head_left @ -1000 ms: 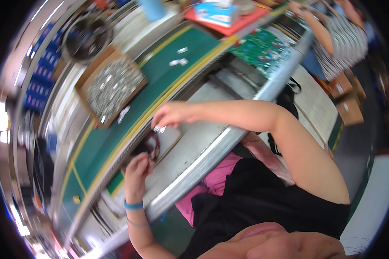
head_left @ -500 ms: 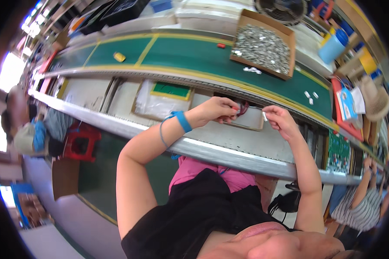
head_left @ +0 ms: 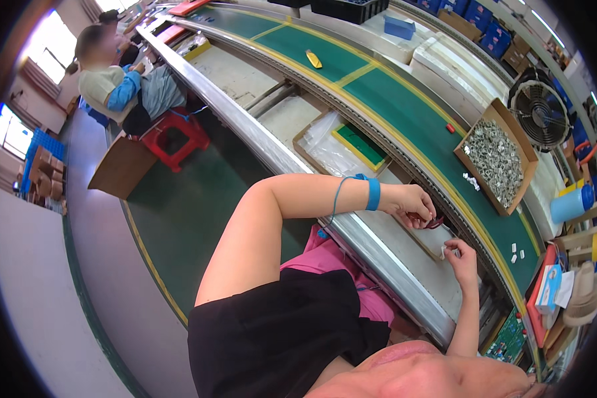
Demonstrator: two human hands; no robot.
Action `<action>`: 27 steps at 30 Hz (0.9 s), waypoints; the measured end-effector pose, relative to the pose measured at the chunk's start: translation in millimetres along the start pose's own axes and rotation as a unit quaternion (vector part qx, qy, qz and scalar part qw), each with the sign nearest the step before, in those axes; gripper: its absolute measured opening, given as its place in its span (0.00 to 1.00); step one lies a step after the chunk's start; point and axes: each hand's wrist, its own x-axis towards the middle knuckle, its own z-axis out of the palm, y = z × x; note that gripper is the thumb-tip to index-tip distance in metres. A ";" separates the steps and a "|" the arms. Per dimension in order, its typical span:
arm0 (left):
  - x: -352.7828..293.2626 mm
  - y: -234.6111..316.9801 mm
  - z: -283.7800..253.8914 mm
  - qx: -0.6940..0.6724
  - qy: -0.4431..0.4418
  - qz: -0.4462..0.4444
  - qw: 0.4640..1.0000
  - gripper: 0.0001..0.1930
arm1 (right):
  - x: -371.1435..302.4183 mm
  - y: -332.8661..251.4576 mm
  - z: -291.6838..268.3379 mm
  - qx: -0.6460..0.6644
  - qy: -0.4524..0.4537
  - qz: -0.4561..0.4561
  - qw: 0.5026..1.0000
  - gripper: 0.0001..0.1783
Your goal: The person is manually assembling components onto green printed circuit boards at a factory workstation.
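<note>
My left hand (head_left: pixel 412 201), with a blue band (head_left: pixel 373 194) on its wrist, is over the trough beside the green belt. Its fingers are curled closed. Something dark red (head_left: pixel 435 224) shows at the fingertips, but its kind and whether it is gripped are unclear. Close by on the right, my right hand (head_left: pixel 463 261) pinches a small white piece (head_left: pixel 443 251) between thumb and finger. Beneath the hands is an open shallow box (head_left: pixel 426 244), partly covered by them.
A cardboard box (head_left: pixel 527 159) of small metallic parts stands on the green belt (head_left: pixel 404 99), with loose white pieces (head_left: pixel 514 253) nearby. A metal rail (head_left: pixel 272 149) edges the trough. Back left, a person (head_left: pixel 113 89) sits by a red stool (head_left: pixel 174 138). A fan (head_left: pixel 539 113) stands far right.
The view has swung left and tilted, so the belt now slants down to the right and the seated person shows more fully. Both hands stay close together over the trough, fingers still closed.
</note>
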 end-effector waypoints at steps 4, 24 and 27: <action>2.0 0.7 -2.1 0.011 -0.010 0.007 1.000 0.13 | 0.6 -4.8 0.2 -0.030 -0.025 0.019 0.999 0.10; -0.2 5.1 -4.5 0.002 -0.027 0.028 0.999 0.13 | -5.7 -14.2 0.2 -0.117 -0.139 0.035 0.983 0.11; -1.6 6.5 -2.8 0.007 -0.025 0.027 0.999 0.12 | -4.3 -15.7 -0.4 -0.118 -0.153 0.031 0.981 0.10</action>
